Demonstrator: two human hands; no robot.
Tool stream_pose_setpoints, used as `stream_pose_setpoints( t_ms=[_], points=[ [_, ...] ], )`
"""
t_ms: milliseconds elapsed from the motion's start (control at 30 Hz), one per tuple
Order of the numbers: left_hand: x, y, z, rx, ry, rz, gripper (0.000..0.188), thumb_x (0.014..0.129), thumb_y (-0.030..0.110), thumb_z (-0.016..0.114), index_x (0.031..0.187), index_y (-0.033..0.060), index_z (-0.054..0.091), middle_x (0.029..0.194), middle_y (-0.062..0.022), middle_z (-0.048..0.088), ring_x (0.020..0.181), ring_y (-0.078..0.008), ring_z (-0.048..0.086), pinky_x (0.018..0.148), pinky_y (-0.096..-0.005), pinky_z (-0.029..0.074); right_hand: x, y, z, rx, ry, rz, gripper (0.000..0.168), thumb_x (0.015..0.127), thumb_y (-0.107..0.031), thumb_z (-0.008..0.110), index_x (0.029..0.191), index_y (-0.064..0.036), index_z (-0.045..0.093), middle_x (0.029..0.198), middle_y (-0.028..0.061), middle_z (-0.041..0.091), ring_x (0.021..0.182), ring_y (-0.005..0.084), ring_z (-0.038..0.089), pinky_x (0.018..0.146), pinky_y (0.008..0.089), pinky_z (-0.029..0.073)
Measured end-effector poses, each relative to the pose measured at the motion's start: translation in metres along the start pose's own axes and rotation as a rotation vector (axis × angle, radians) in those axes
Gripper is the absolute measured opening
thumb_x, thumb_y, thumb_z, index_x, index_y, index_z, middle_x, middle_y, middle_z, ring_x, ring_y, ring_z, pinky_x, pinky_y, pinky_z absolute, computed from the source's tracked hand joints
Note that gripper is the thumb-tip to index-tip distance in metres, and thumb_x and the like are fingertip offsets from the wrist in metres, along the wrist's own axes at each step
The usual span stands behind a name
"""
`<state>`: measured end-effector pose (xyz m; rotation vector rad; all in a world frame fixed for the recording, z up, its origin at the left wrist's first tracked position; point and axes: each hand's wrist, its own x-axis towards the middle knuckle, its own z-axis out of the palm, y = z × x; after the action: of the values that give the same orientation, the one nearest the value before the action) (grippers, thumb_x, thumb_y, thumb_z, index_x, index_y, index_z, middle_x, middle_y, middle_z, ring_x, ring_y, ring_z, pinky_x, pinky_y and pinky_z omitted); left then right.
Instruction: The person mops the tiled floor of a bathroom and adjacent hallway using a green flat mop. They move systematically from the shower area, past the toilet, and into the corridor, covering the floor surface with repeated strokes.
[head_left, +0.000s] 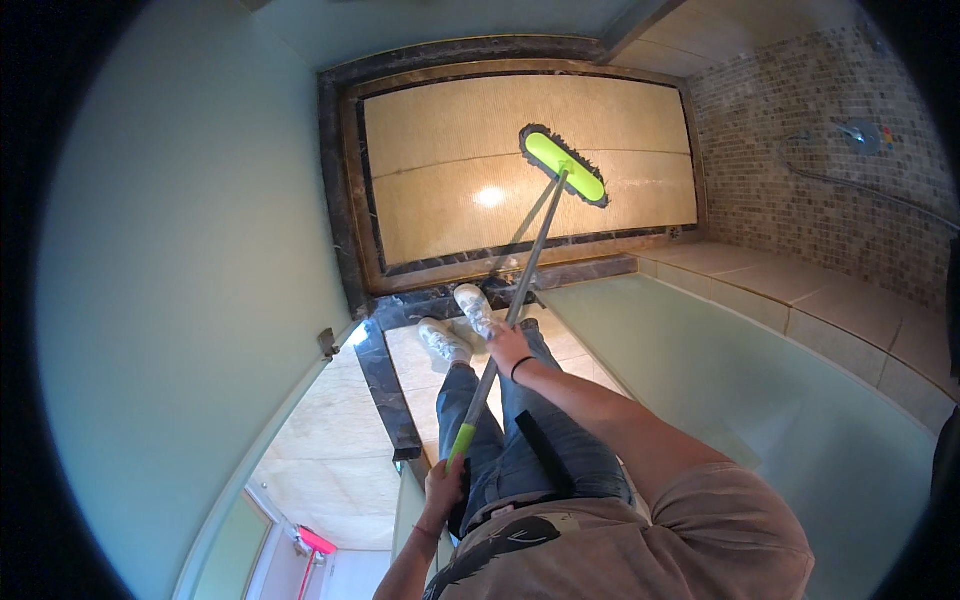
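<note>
My left hand (444, 484) is wrapped around the green grip at the top end of a long mop pole (538, 247). Further down the same grey pole, my right hand (510, 345) holds it, with a black band on that wrist. At the far end, a bright green mop head (564, 166) with a dark shaggy fringe rests on the ribbed beige floor (435, 217) of a shower area. The head lies at a slant, right of the middle of that floor.
A dark stone curb (585, 271) edges the shower floor just ahead of my white shoes (446, 339). Frosted glass panels stand at left (187, 225) and right (720, 375). A shower valve (862, 137) and hose are on the mosaic wall. A pink-headed tool (316, 540) stands at lower left.
</note>
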<state>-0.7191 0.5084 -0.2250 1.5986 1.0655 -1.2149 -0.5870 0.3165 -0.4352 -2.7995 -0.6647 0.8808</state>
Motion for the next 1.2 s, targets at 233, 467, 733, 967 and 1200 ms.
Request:
stream_pose_setpoints(
  t_ms=[233, 467, 733, 967, 1200],
  points=[
    [0.036, 0.089, 0.019, -0.176, -0.029, 0.196, 0.042, 0.088, 0.040, 0.052, 0.076, 0.0005, 0.057, 0.052, -0.0030, 0.047, 0.039, -0.0110, 0.046, 0.037, -0.0263, 0.037, 0.056, 0.077, -0.054, -0.027, 0.081, 0.081, 0.014, 0.075, -0.014, 0.054, 0.080, -0.012, 0.067, 0.107, 0.0093, 0.058, 0.120, 0.0263, 0.041, 0.085, 0.0509, 0.042],
    [0.014, 0.067, 0.004, -0.074, 0.018, 0.227, 0.044, 0.087, 0.042, 0.053, 0.077, -0.0009, 0.058, 0.054, -0.0032, 0.050, 0.040, -0.0119, 0.048, 0.036, -0.0290, 0.039, 0.043, 0.049, -0.051, -0.092, 0.055, 0.084, 0.013, 0.076, -0.014, 0.052, 0.077, -0.013, 0.065, 0.101, 0.0074, 0.059, 0.113, 0.0239, 0.046, 0.077, 0.0473, 0.044],
    [-0.039, -0.040, -0.025, -0.198, -0.004, -0.061, 0.037, 0.081, 0.037, 0.063, 0.078, 0.0007, 0.060, 0.055, -0.0012, 0.051, 0.042, -0.0097, 0.048, 0.037, -0.0254, 0.036, -0.021, -0.062, -0.007, 0.077, 0.099, -0.099, 0.012, 0.074, -0.016, 0.054, 0.074, -0.014, 0.066, 0.088, 0.0048, 0.059, 0.107, 0.0222, 0.048, 0.091, 0.0599, 0.029],
    [0.008, 0.039, -0.004, -0.142, -0.004, 0.029, 0.041, 0.085, 0.040, 0.058, 0.079, -0.0003, 0.057, 0.054, -0.0013, 0.049, 0.042, -0.0102, 0.047, 0.038, -0.0256, 0.037, 0.044, 0.015, -0.041, -0.096, 0.062, -0.068, 0.012, 0.074, -0.015, 0.055, 0.075, -0.016, 0.066, 0.089, 0.0036, 0.060, 0.108, 0.0214, 0.048, 0.095, 0.0544, 0.032],
    [0.007, 0.070, -0.026, -0.278, -0.073, 0.237, 0.040, 0.087, 0.039, 0.054, 0.076, 0.0008, 0.055, 0.053, -0.0009, 0.045, 0.042, -0.0091, 0.046, 0.038, -0.0255, 0.035, 0.075, 0.022, -0.076, -0.110, 0.059, -0.062, 0.009, 0.073, -0.013, 0.055, 0.073, -0.017, 0.063, 0.091, 0.0049, 0.059, 0.104, 0.0226, 0.050, 0.088, 0.0500, 0.039]
  ],
)
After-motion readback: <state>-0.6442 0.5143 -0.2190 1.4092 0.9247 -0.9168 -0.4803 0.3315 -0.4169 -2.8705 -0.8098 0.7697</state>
